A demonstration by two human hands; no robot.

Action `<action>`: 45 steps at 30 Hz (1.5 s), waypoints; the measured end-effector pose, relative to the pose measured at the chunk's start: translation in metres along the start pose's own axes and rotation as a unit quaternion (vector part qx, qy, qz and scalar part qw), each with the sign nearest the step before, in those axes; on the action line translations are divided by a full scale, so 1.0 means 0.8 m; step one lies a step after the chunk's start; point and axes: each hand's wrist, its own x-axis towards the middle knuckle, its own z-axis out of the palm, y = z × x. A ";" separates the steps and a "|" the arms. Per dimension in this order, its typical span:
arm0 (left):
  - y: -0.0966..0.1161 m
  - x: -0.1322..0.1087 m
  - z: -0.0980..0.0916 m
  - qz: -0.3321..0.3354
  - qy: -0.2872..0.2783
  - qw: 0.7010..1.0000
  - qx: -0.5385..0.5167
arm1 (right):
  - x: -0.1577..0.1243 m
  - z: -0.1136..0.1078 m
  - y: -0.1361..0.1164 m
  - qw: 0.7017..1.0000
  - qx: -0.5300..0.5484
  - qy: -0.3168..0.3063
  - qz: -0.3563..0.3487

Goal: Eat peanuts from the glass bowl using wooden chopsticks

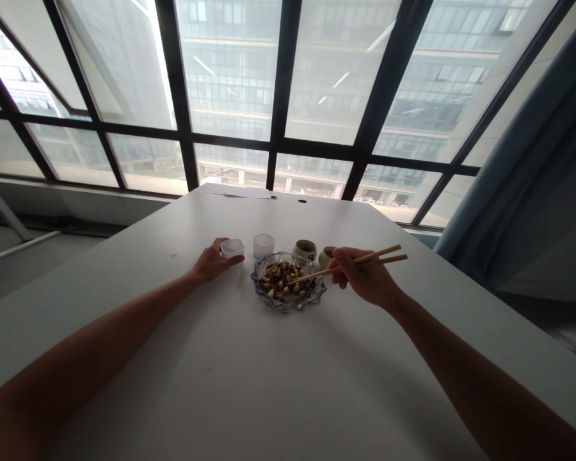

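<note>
A white table (249,378) ran beneath both hands, with a wide window (235,70) beyond them and a blue curtain (499,147), cut off, past the right hand. The left hand (217,261) was closed on a clear cup (232,250). Well apart from it, the right hand (365,276) gripped chopsticks (374,255), tips at nuts (282,274) in a glass bowl (292,307) between the hands. Whether the tips pinched anything could not be determined. The right hand partly hid one jar (324,257).
</note>
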 end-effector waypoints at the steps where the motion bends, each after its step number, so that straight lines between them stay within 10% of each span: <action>1: 0.000 0.000 0.000 0.001 -0.002 1.000 -0.001 | -0.001 0.002 0.000 1.000 0.000 -0.020 0.000; 26: 0.001 -0.002 0.002 0.013 -0.008 1.000 0.010 | 0.003 -0.004 0.012 0.999 0.021 0.030 0.020; 35: 0.004 -0.003 0.000 0.011 -0.013 1.000 0.018 | 0.000 -0.006 0.002 0.996 -0.041 -0.077 -0.032; 45: 0.006 -0.003 -0.001 0.010 -0.013 1.000 0.015 | -0.001 -0.010 0.001 0.998 -0.031 -0.049 -0.035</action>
